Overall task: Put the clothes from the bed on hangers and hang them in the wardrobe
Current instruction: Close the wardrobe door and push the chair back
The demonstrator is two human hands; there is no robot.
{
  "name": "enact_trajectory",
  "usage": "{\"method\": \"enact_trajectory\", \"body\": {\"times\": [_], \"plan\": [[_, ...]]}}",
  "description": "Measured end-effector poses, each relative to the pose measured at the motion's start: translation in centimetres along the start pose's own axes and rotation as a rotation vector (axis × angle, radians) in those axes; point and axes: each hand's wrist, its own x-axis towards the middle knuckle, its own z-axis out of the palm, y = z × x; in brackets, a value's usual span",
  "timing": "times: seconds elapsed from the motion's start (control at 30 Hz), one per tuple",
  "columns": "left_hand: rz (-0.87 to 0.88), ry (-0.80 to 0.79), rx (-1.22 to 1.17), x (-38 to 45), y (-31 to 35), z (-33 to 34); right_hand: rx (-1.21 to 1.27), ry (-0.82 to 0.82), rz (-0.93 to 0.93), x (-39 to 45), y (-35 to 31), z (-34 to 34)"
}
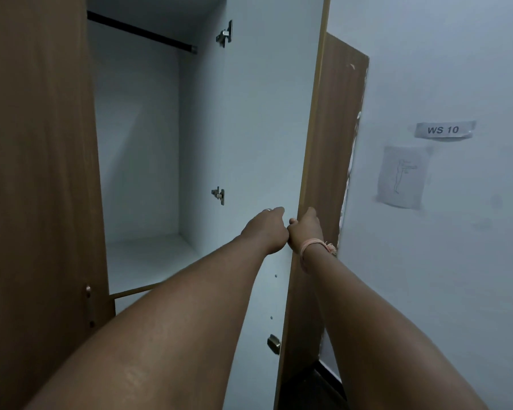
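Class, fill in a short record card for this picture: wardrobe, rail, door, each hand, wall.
wardrobe: open, inside white
rail: dark, bare, no hangers
door: swung open at right
left hand: on the door's inner face near its edge
right hand: grips the door's edge
wall: sign "WS 10", figure drawing

I stand before the tall brown wooden wardrobe (142, 143), its closed brown door leaf (36, 173) on my left and its open white-lined door (264, 119) on my right. A dark metal hanging rail (139, 30) crosses the top inside. My left hand (265, 229) lies against the open door's inner face, my right hand (307, 229) on its edge just beside. Right of the door, a small paper label reading "WS 10" (443, 130) sits on the pale wall (456, 69) above a paper sheet with a line drawing (403, 176).
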Motion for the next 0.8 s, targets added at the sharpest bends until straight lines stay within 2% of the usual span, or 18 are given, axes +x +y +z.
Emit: {"method": "enact_trajectory", "body": {"times": [0.07,0.2,0.3,0.4,0.5,0.53,0.7,0.8], "plan": [[-0.014,0.041,-0.052,1.6,0.1,1.1,0.081,-0.015,0.015,1.7,0.6,0.8],[-0.081,0.19,-0.163,3.8,-0.4,2.8,0.171,0.217,-0.018,3.8,1.6,1.5],[-0.111,0.389,-0.208,4.6,-0.6,3.8,0.135,0.284,-0.136,4.9,2.5,1.6],[-0.149,0.633,-0.192,4.5,-1.1,5.0,0.154,0.144,-0.245,5.0,2.8,3.4],[-0.305,0.816,-0.185,4.0,-3.7,5.6,0.219,-0.081,-0.251,3.2,2.7,7.2],[-0.325,0.841,-0.152,3.6,-5.1,5.6,0.254,-0.113,-0.225,2.4,2.8,8.9],[-0.22,0.866,0.031,2.2,-11.1,3.8,0.44,-0.07,-0.076,-0.7,1.7,16.0],[-0.196,0.88,-0.014,1.5,-14.4,2.2,0.409,-0.155,0.008,-2.0,1.5,19.8]]}}
